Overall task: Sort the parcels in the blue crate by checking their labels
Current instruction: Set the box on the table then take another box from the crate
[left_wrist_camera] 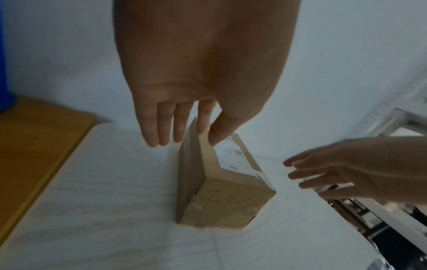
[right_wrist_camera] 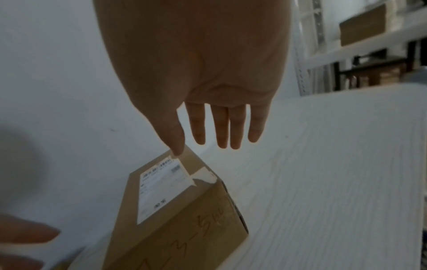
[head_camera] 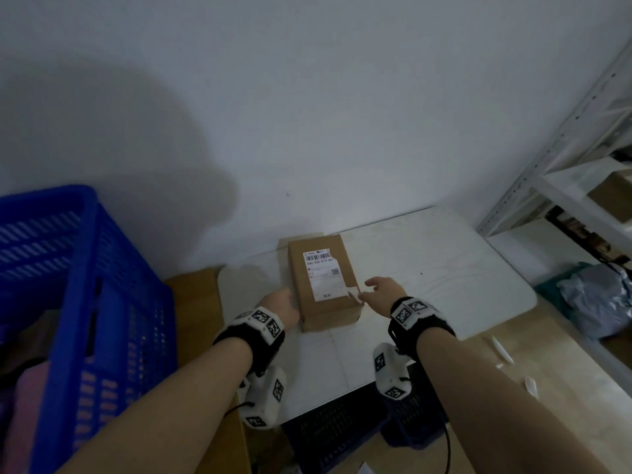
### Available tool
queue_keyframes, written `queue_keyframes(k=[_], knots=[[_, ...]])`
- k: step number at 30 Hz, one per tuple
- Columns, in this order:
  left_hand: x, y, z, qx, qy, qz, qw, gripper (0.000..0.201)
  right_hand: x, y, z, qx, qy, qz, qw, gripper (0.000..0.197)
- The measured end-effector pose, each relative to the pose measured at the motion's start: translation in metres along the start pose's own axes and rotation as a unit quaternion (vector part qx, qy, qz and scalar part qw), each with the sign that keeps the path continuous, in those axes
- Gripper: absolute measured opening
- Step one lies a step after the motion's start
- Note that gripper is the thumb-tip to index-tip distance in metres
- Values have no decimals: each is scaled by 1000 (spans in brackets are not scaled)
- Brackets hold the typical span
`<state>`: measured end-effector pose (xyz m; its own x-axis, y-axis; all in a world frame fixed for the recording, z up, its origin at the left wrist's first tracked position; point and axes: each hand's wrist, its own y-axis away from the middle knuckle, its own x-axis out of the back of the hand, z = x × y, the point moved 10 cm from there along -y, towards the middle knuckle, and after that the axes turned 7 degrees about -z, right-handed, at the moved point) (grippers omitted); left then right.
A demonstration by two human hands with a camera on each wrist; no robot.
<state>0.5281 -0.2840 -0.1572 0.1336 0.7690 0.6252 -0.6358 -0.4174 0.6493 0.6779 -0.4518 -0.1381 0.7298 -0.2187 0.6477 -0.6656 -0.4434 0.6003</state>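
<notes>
A brown cardboard parcel (head_camera: 323, 282) lies flat on the white table (head_camera: 427, 268), its white barcode label (head_camera: 323, 273) facing up. Handwriting marks its near end (left_wrist_camera: 228, 201). My left hand (head_camera: 282, 304) hovers at the parcel's left side with straight fingers (left_wrist_camera: 161, 127), close to the box (left_wrist_camera: 221, 182); whether it touches is unclear. My right hand (head_camera: 378, 290) is spread open just right of the parcel (right_wrist_camera: 175, 210), its fingers (right_wrist_camera: 221, 127) straight and apart from the box. A blue crate (head_camera: 85, 302) stands at the left, with pinkish items inside.
A wooden surface (head_camera: 195, 302) lies between crate and table. A white metal shelf rack (head_camera: 564, 172) with cardboard boxes stands at the right. A grey plastic bag (head_camera: 595, 295) lies on the floor below it. A dark crate (head_camera: 342, 429) sits under the table's near edge.
</notes>
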Motion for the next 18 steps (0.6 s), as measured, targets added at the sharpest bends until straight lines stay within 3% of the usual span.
queue_keyframes(k=[8,18], knots=[[47,121,10,-85,-176,125,973,40,9,108,-75,99,159,46,981,42],[136,283,-46,-76,-120,252,957,41,-20,231,-218,250,223,83,939,43]])
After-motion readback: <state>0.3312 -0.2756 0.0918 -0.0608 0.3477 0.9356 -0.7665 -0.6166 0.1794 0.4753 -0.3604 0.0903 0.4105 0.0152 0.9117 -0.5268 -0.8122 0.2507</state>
